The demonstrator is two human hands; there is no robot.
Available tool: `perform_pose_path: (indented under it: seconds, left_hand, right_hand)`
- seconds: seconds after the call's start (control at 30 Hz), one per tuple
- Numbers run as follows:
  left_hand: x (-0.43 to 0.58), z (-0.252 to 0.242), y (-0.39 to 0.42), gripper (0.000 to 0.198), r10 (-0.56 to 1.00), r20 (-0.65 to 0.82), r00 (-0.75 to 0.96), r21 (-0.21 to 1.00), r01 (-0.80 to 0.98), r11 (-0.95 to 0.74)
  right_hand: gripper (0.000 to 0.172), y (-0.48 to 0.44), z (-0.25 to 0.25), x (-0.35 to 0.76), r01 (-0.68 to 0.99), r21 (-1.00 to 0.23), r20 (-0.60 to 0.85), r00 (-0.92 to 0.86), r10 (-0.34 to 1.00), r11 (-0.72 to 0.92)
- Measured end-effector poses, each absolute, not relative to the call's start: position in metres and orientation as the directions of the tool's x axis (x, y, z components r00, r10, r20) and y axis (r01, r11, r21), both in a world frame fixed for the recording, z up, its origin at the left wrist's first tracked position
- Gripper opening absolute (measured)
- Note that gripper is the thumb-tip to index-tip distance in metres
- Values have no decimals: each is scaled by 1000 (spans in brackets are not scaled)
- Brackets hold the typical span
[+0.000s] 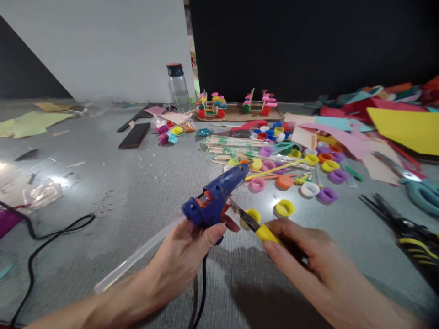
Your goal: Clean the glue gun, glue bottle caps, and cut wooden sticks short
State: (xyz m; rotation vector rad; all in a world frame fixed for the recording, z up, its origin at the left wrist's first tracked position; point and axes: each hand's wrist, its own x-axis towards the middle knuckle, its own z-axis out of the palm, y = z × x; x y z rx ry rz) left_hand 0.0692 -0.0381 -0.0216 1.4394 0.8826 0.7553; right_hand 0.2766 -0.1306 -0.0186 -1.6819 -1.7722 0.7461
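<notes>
My left hand [192,249] is wrapped round the handle of a blue hot glue gun [219,189], its nozzle pointing up and to the right. A long translucent glue stick [140,253] sticks out of the gun's back end, above my left forearm. Between the thumb and fingers of my right hand [308,256] is a yellow utility knife [269,235]. Its dark front end and metal tip lie close to the gun's red trigger; whether they touch it I cannot tell. Just behind the knife are two yellow bottle-cap rings [284,208], one partly covered by it.
Coloured caps [310,189], wooden sticks [236,142] and paper scraps [356,139] spread across the back right. Black-and-yellow pliers [408,228] and teal-handled scissors [421,194] lie at right. A black cable [32,260] loops at left. A water bottle [179,89] and small stick models [212,106] stand behind.
</notes>
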Motion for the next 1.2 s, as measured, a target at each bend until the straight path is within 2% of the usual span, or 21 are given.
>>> perform_pose_path:
  seconds: [0.1, 0.17, 0.33, 0.47, 0.7, 1.0, 1.2]
  left_hand:
    - [67, -20, -36, 15, 860, -17, 510, 990, 126, -55]
    - [66, -19, -35, 21, 842, -22, 539, 986, 150, -70]
    - [62, -18, -34, 34, 773, -138, 620, 989, 120, 81]
    - [59, -23, -35, 29, 708, -168, 686, 975, 10, 221]
    - [57, -29, -34, 36, 666, -128, 735, 955, -90, 284]
    - [61, -26, -34, 29, 629, -77, 774, 886, -236, 399]
    - [65, -20, -32, 33, 640, -69, 765, 851, -290, 439]
  right_hand:
    - [29, -131, -16, 279, 692, -715, 101, -39, 994, 99]
    - [26, -132, -15, 280, 711, -686, 159, -59, 985, 153]
    - [20, -133, -14, 280, 752, -617, 243, -99, 965, 233]
    - [20, -133, -15, 279, 757, -617, 223, -96, 970, 216]
    - [19, -133, -19, 282, 771, -606, 223, -72, 972, 196]
    - [15, -134, -18, 283, 766, -601, 243, -98, 965, 229]
    - [22, -127, -19, 289, 785, -604, 228, 4, 974, 138]
